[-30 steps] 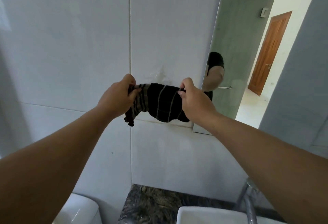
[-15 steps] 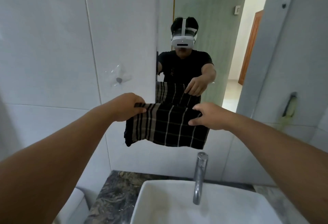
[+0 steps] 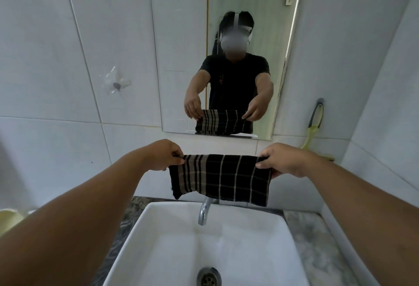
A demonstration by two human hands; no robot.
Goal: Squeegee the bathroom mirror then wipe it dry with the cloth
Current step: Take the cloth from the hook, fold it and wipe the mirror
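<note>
Both arms are reaching forward over the white sink (image 3: 145, 236), and the dark plaid cloth (image 3: 221, 178) is hanging stretched between the two hands, above the chrome tap (image 3: 204, 212) and below the lower edge of the mirror (image 3: 249, 13). The left hand (image 3: 166, 155) is pinching the cloth's upper left corner, with its fingers curled round the striped end. The right hand (image 3: 282, 160) is gripping the upper right corner, thumb on the near face and fingers tucked behind the fabric. The top edge of the cloth is running nearly level from hand to hand, while the bottom edge is sagging lower on the right side and is covering the base of the tap. The cloth is not touching the mirror, which is hanging on the pale tiled wall (image 3: 56, 59) and is reflecting the person holding the same cloth. A squeegee (image 3: 314, 124) with a grey handle and a yellow-green lower part is hanging against the wall just to the right of the mirror. A marbled counter (image 3: 317, 236) is surrounding the sink.
</note>
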